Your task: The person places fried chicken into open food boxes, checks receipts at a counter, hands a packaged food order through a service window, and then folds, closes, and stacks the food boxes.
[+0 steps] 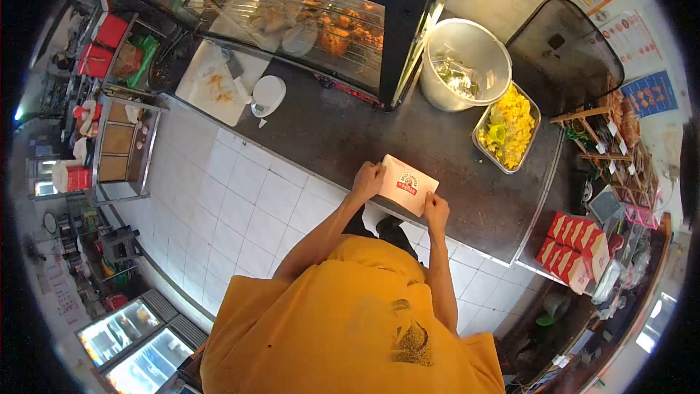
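Note:
A pale cardboard food box point(399, 177) with a red printed logo is at the front edge of the dark counter point(343, 142). My left hand point(369, 179) is closed on its left end, fingers at the corner. On the opposite end, my right hand point(437, 211) grips the right edge between thumb and fingers. The box's underside is hidden, and I cannot tell if it is folded up or flat.
Behind the counter's front stands a glass food cabinet point(321, 25). A white bucket point(446, 44) and a metal tray point(537, 128) of yellow food are right of it. A scale point(269, 95) and cutting board point(193, 95) lie left; red-and-white boxes point(576, 244) sit far right.

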The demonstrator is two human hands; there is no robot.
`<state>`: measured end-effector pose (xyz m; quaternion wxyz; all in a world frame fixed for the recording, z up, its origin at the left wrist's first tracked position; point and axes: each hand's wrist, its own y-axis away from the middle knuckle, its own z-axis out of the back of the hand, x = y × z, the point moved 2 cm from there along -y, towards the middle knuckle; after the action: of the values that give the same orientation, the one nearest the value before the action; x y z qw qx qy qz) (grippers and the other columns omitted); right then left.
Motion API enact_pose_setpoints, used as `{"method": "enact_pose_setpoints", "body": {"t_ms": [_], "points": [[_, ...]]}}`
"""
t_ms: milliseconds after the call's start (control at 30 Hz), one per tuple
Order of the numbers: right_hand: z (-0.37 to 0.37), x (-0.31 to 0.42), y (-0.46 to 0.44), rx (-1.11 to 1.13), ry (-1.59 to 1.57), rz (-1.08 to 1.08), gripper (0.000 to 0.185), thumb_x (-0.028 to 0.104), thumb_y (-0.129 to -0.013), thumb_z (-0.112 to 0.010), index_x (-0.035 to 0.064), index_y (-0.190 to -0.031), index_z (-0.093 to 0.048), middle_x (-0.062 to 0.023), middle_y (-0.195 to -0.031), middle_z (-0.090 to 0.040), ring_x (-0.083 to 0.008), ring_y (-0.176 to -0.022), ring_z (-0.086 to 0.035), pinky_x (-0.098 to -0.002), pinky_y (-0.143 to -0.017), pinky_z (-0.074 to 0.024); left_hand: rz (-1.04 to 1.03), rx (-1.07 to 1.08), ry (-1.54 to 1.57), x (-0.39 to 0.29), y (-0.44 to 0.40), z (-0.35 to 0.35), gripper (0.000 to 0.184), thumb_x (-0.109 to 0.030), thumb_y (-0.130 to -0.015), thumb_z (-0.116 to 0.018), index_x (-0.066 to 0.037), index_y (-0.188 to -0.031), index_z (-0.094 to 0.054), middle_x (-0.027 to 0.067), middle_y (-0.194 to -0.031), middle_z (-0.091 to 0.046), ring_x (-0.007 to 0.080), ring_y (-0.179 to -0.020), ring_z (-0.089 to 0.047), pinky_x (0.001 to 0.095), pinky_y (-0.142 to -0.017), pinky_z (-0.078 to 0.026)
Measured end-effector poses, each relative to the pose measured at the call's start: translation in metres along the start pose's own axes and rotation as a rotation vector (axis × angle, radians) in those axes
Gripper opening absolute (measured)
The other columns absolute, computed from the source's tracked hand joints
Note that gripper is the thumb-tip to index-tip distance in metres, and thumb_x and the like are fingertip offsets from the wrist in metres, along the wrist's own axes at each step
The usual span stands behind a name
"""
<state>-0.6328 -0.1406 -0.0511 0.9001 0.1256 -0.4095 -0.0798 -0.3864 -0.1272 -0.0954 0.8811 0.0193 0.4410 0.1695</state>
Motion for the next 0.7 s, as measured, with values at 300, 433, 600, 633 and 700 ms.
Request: {"method": "enact_pose_setpoints", "body": {"t_ms": [300,433,600,633,700], "points": [[0.015,0.039,0.002,-0.076,0.501,0.284,0.074,0.031,-0.091,-0.066,-0.0014,-0.15,-0.035,-0.0277,-0.147,-0.04,-0.046,-0.132,-0.041,-0.053,-0.111,-0.0357,-0.281,0.097,-0.411,-0.05,0.009,0.029,0.059,-0.032,-0.101,-0.05,-0.002,-0.151,-0.038,0.0207,-0.153,-0.037,0.0398,-0.138,-0.039,0.0593,-0.109,-0.035],[-0.022,0.04,0.005,0.07,0.662,0.491,0.076,0.043,-0.095,-0.06,0.0088,-0.156,-0.03,-0.0261,-0.162,-0.019,-0.0464,-0.149,-0.019,-0.0562,-0.118,-0.0264,-0.61,0.311,-0.652,-0.048,0.006,0.022,0.074,-0.04,-0.1,-0.048,0.004,-0.155,-0.026,0.0213,-0.165,-0.014,0.0378,-0.153,-0.013,0.0638,-0.12,-0.012],[0.002,0.04,0.003,0.308,0.518,0.484,0.098,0.055,-0.078,-0.073,0.0156,-0.157,-0.03,-0.0235,-0.164,-0.015,-0.0455,-0.152,-0.012,-0.0575,-0.119,-0.0239,-0.624,0.545,-0.682,-0.068,-0.005,0.046,0.102,-0.057,-0.086,-0.063,0.005,-0.155,-0.022,0.0196,-0.166,-0.012,0.0342,-0.154,-0.01,0.0635,-0.121,-0.008],[0.015,0.045,-0.002,0.388,0.487,0.487,0.103,0.056,-0.074,-0.076,0.0159,-0.157,-0.03,-0.0235,-0.164,-0.015,-0.0457,-0.151,-0.013,-0.0575,-0.119,-0.0241,-0.656,0.599,-0.702,-0.073,-0.014,0.05,0.108,-0.059,-0.081,-0.067,0.005,-0.155,-0.022,0.0196,-0.166,-0.013,0.0342,-0.154,-0.01,0.0636,-0.121,-0.008],[0.021,0.04,-0.006,0.392,0.478,0.539,0.116,0.045,-0.057,-0.087,0.0154,-0.156,-0.034,-0.0238,-0.161,-0.022,-0.0469,-0.149,-0.019,-0.0538,-0.119,-0.027,-0.709,0.715,-0.741,-0.07,-0.026,0.061,0.12,-0.063,-0.072,-0.074,0.005,-0.155,-0.021,0.0197,-0.165,-0.014,0.0342,-0.154,-0.011,0.0637,-0.121,-0.008]]}}
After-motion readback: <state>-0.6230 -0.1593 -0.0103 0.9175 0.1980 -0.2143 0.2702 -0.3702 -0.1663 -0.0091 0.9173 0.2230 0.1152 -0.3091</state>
